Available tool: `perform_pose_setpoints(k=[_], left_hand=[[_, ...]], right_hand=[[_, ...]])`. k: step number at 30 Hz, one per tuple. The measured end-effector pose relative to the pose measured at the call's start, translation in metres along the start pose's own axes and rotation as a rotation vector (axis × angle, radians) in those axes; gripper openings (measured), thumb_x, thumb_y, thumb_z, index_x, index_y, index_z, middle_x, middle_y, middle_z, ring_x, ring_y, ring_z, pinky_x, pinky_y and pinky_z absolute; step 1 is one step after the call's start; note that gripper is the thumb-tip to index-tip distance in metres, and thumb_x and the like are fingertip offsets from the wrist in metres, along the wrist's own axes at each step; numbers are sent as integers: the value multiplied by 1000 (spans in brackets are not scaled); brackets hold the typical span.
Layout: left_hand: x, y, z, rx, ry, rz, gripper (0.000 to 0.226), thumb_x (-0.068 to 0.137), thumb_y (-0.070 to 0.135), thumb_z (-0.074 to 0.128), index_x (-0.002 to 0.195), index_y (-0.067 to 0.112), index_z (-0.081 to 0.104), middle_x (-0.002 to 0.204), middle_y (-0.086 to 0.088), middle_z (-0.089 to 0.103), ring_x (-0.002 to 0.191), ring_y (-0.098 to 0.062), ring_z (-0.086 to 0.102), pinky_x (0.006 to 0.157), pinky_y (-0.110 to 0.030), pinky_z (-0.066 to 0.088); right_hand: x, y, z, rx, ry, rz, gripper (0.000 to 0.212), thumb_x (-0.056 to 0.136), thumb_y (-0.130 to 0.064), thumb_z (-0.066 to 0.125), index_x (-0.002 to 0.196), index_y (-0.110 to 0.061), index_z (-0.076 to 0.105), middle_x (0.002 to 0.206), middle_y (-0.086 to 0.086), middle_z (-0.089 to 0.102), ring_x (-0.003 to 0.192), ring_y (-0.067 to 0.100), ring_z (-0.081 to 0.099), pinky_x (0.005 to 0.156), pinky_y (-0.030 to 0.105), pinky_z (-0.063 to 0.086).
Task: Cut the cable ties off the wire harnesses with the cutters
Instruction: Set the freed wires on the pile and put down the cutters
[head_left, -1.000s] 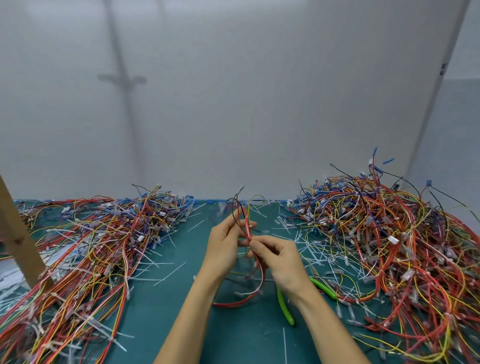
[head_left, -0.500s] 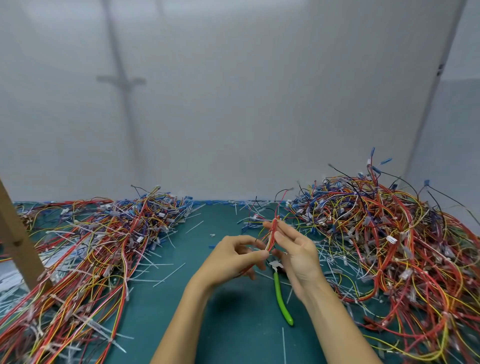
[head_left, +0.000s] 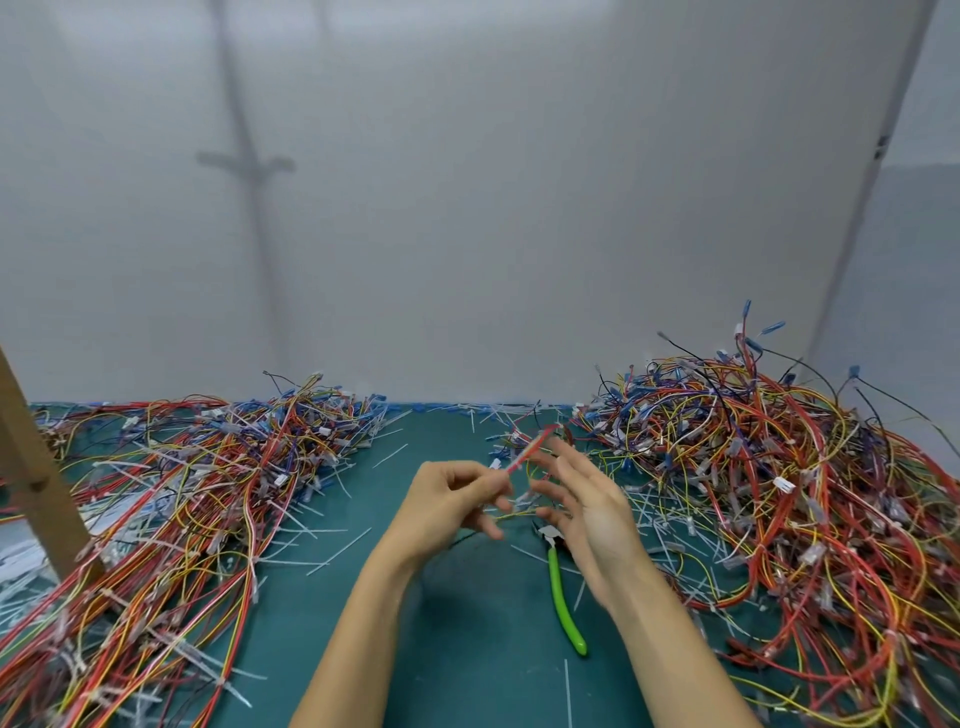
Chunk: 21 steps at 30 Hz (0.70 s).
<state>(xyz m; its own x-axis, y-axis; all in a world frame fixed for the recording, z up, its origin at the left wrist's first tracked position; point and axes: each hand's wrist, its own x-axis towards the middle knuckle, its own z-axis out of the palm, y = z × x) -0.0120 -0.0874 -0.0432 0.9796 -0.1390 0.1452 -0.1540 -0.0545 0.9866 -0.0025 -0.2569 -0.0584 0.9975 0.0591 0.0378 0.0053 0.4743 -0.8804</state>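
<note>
On the head camera I see the left hand (head_left: 457, 501) with fingers curled, its fingertips pinching the lower end of a thin red wire harness (head_left: 530, 449) that slants up and to the right above the mat. The right hand (head_left: 589, 512) stands just beside it, palm turned inward, fingers straight and spread. It is blurred, so I cannot tell whether it touches the wire. The green-handled cutters (head_left: 563, 603) lie loose on the teal mat (head_left: 457, 665), partly behind the right wrist. My open room is the mat strip between the left pile (head_left: 182, 493) and the taller right pile (head_left: 779, 493) — cut ties (head_left: 337, 551) litter its edges.
</note>
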Motion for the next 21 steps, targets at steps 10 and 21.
perform_pose_setpoints(k=[10,21], left_hand=[[3,26,12,-954,151,118,20,90,2,49,106,-4,59,94,-8,73,93,-24,73,74,-30,60],[6,19,6,-960,245,112,20,94,6,50,110,14,60,105,4,74,92,-17,73,68,-24,59]], right_hand=[[-17,0,21,-394,-365,-54,17,89,-9,66,104,-11,72,99,9,76,91,15,71,81,21,54],[-22,-1,27,-155,-306,19,24,68,-15,75,89,-3,76,78,17,72,68,27,72,64,29,58]])
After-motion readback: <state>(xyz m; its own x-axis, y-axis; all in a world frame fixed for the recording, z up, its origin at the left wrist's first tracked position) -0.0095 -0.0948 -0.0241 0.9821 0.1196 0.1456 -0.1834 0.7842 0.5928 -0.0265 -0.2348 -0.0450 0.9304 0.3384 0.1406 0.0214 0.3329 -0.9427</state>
